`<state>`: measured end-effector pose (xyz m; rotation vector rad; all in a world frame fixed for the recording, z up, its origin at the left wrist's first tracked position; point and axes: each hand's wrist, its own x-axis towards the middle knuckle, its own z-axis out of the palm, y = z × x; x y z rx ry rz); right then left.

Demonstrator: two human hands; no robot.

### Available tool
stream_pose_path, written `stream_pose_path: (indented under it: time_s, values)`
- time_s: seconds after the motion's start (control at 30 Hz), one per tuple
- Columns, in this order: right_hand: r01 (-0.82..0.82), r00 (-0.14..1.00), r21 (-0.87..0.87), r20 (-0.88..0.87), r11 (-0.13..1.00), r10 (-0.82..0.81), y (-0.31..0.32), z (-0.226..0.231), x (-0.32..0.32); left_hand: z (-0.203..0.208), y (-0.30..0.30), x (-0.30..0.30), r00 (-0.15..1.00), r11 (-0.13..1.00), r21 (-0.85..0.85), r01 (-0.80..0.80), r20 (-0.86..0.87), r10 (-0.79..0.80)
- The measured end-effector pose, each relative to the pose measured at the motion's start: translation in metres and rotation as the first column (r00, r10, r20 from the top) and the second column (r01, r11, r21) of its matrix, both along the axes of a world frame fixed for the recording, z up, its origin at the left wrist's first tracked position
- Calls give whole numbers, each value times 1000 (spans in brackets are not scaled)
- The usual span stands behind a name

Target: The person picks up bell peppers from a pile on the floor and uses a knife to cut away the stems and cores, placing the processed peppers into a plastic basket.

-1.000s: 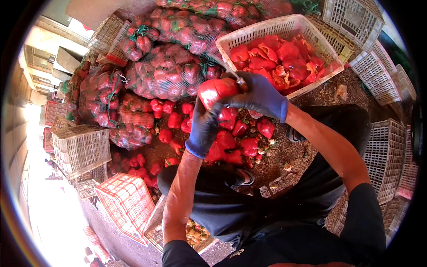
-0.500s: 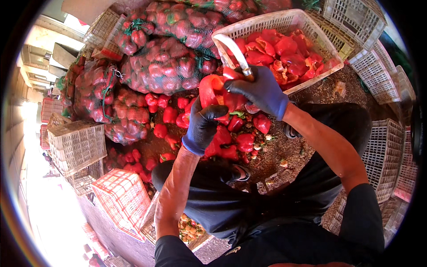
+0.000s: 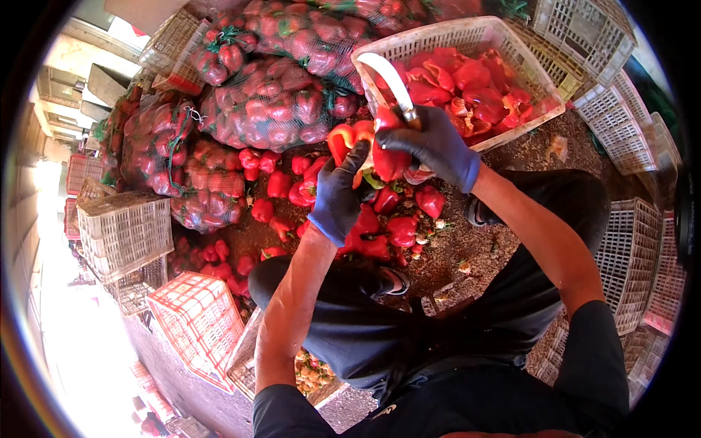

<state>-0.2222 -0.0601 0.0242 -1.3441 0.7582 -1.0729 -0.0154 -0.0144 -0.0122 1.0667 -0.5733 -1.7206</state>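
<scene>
A pepper section (image 3: 342, 141) is pinched in the left grip (image 3: 339, 196); the closed right grip (image 3: 441, 148) is crowded by knife (image 3: 395, 83) and second section (image 3: 391, 162), risking a cutting slip.

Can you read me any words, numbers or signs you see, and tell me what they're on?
There are none I can read.
Small pale mark on the dark shirt: too small and blurred.
Curved knife: no readable text.
Pepper crate: no readable text.
</scene>
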Motion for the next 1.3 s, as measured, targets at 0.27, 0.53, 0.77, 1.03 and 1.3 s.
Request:
stream_pose_path:
  time_s: [0.27,0.53,0.77,1.03,1.3]
  values:
    - [-186,981,288,-5,939,196,34,18,1,-10,-19,22,360,767,-592,248,791,494]
    - [276,841,-78,-464,958,-280,-22,35,-45,3,-12,27,885,910,-359,-206,328,330]
    - [201,579,-574,-584,794,-569,-58,6,-65,-4,-15,-3,898,924,-379,-49,389,207]
    - [-106,851,-421,-507,901,-136,3,-12,-11,6,2,-16,863,829,-517,214,498,88]
    - [62,992,180,-120,982,-41,2,-17,-4,44,11,-8,964,881,-472,46,253,85]
